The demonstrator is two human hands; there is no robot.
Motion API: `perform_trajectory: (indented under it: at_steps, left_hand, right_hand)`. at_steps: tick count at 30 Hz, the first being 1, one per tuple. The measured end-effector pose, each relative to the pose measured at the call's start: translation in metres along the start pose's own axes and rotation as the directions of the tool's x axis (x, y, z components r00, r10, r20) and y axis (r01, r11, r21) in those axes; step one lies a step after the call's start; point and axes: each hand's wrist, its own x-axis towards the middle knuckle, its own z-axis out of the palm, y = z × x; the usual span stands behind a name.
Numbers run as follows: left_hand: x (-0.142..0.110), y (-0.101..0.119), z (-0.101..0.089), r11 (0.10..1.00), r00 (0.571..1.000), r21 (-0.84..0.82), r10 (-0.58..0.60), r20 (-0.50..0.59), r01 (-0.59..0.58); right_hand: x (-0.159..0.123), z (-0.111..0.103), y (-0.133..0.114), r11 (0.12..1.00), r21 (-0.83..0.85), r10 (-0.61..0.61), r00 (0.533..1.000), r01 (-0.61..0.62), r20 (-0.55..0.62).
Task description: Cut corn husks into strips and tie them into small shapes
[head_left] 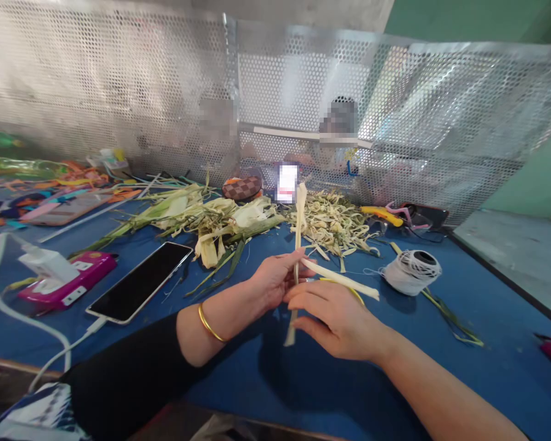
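My left hand (278, 278) is closed, pinching pale corn husk strips where they cross in front of me. One husk strip (299, 220) stands nearly upright, its lower end below my fingers. A second husk strip (344, 278) points out to the right. My right hand (335, 312) is at the crossing, its fingers curled against the strips; its fingertips are partly hidden. Behind its knuckles shows a thin yellow curved edge (356, 295), mostly covered. To the right stands a spool of white thread (411, 272), with a loose thread running toward my hands.
Corn husks (211, 223) and a heap of husk pieces (335, 226) lie behind my hands. A phone (142, 282) on a cable and a pink power strip (68, 278) are at left. Yellow and pink handles (386, 215) lie at back right. Perforated metal panels (303, 79) rise behind the blue table.
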Motion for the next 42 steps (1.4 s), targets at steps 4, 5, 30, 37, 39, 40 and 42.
perform_trajectory:
  at_steps: [4,5,30,37,39,40,42]
  left_hand:
    - [-0.001,0.000,0.001,0.998,0.998,0.002,0.057,-0.023,-0.057]
    - [-0.002,0.001,0.001,0.998,0.998,0.011,0.063,-0.030,-0.063]
    - [-0.009,-0.001,0.003,0.981,0.997,0.186,0.040,0.063,-0.051]
    - [-0.016,-0.011,0.009,0.951,0.989,0.309,-0.028,0.142,-0.018]
    - [-0.016,-0.012,0.008,0.932,0.977,0.362,-0.080,0.197,0.003]
    - [-0.017,-0.012,0.007,0.922,0.967,0.388,-0.108,0.231,0.010]
    - [-0.017,-0.011,0.005,0.903,0.936,0.429,-0.174,0.305,0.028]
  right_hand:
    - [0.001,-0.008,0.007,0.917,-0.369,0.037,0.956,-0.148,-0.292]
    - [0.000,-0.010,0.011,0.865,-0.453,0.074,0.947,-0.217,-0.314]
    - [-0.006,-0.024,0.047,0.612,0.314,0.768,0.641,-0.726,-0.015]
    - [-0.005,-0.019,0.048,0.453,0.655,0.867,0.469,-0.604,-0.167]
    - [-0.005,-0.018,0.048,0.398,0.709,0.884,0.449,-0.582,-0.128]
    - [-0.005,-0.017,0.047,0.363,0.737,0.890,0.447,-0.569,-0.093]
    - [-0.005,-0.016,0.047,0.276,0.791,0.894,0.447,-0.546,-0.004]
